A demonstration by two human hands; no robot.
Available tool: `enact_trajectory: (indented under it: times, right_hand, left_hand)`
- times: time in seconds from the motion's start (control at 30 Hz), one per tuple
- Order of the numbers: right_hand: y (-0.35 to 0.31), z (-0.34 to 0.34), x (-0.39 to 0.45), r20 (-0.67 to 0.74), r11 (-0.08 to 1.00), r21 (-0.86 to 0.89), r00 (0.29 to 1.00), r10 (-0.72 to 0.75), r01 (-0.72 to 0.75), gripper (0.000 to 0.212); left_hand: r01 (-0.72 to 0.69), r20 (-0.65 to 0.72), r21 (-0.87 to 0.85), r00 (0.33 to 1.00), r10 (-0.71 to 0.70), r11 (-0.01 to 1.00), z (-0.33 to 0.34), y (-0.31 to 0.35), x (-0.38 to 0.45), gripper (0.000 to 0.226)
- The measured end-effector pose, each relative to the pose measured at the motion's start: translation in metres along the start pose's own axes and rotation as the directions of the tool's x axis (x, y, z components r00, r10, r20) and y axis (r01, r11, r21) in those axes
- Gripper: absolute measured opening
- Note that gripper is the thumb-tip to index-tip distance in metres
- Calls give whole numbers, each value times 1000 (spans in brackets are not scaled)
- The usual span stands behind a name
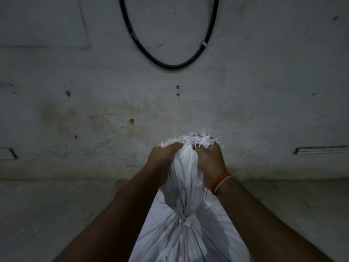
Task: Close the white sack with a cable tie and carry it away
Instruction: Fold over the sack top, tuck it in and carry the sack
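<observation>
The white sack (181, 241) stands low in the middle of the view, its cloth gathered into a tight neck. A pale cable tie (188, 221) cinches that neck. Above the tie the gathered top rises to a frayed edge. My left hand (164, 155) grips the left side of that top. My right hand (208, 159), with an orange and a pale band at the wrist, grips the right side. Both fists are closed on the cloth, close together just under the frayed edge.
A stained grey wall (113, 110) fills the view ahead, meeting the floor (56, 214) at a line behind my forearms. A black cable (170, 66) hangs in a loop on the wall above. A dark slot (321, 149) sits low on the wall at right.
</observation>
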State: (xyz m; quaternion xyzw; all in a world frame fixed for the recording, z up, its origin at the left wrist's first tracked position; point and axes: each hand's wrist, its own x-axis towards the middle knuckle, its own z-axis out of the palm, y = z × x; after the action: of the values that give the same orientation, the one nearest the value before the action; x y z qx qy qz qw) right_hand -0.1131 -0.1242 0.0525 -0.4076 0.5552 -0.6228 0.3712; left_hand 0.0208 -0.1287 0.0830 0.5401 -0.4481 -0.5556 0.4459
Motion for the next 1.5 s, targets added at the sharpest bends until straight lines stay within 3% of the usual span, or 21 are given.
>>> enact_trajectory:
  times: [0.1, 0.17, 0.23, 0.3, 0.37, 0.5, 0.57, 0.63, 0.73, 0.9, 0.97, 1.03, 1.1, 1.17, 1.23, 1.3, 1.4, 1.5]
  right_hand:
    - [1, 0, 6, -122, 997, -45, 991, 58, -64, 17]
    - [-1, -2, 5, -175, 994, -18, 979, 101, -105, 12]
    - [-5, -3, 2, -192, 992, 13, 974, 123, -123, 15]
    - [-7, -2, 0, -185, 992, 8, 974, 127, -128, 21]
    - [-9, -2, -1, -144, 990, -11, 980, 134, -137, 7]
    - [-16, -1, -6, 142, 971, -92, 962, 234, -222, 38]
    - [-22, -3, -8, 243, 970, -132, 942, 231, -204, 37]
    - [-28, -4, -7, 252, 969, -66, 935, 248, -238, 25]
    - [-35, -13, -7, 351, 975, -18, 912, 212, -220, 51]
    - [-32, -23, -5, 461, 961, -112, 844, 276, -254, 16]
    - [-32, -32, -11, 426, 974, -195, 884, 192, -118, 33]
    - [-35, -43, -20, 424, 959, -243, 905, -29, 145, 55]
    - [-32, -58, -28, 530, 883, -287, 829, -177, 372, 66]
    - [-24, -70, -28, 626, 781, -383, 760, -172, 493, 69]
    - [-17, -76, -21, 668, 641, -499, 730, -145, 584, 62]
    - [-17, -75, -16, 681, 545, -534, 711, -176, 646, 39]
    - [-21, -67, -7, 647, 599, -564, 755, -107, 568, 10]
    - [-23, -58, 0, 613, 767, -540, 787, 74, 348, 14]
  left_hand:
    - [-208, -78, 151, 972, 221, 966, -2, -5, -20, 76]
    - [-412, -121, 254, 884, 452, 875, -8, -17, -48, 94]
    - [-633, -67, 340, 721, 690, 695, -13, -40, -78, 107]
    - [-727, 26, 505, 551, 834, 465, -12, -70, -96, 109]
    - [-735, 175, 613, 486, 857, 292, -7, -96, -97, 108]
    - [-646, 299, 708, 640, 708, 285, 0, -91, -66, 125]
    - [-648, 334, 728, 621, 709, 223, 2, -75, -47, 128]
    - [-643, 362, 741, 626, 691, 195, 3, -59, -35, 122]
    - [-655, 402, 707, 682, 611, 266, -2, -47, -26, 108]
    - [-621, 365, 708, 729, 579, 336, -8, -43, -8, 80]
    - [-615, 347, 697, 739, 577, 369, -11, -41, -3, 70]
    - [-638, 373, 665, 734, 568, 388, -13, -38, -1, 61]
    - [-649, 406, 644, 739, 538, 404, -14, -34, -1, 56]
    - [-616, 400, 648, 775, 489, 448, -14, -32, 1, 56]
    - [-569, 394, 643, 820, 416, 513, -14, -31, 5, 59]
    - [-532, 432, 616, 845, 316, 581, -15, -28, 5, 59]
    - [-506, 533, 564, 827, 180, 653, -16, -22, 0, 54]
    - [-445, 564, 546, 822, 81, 709, -19, -20, -1, 49]
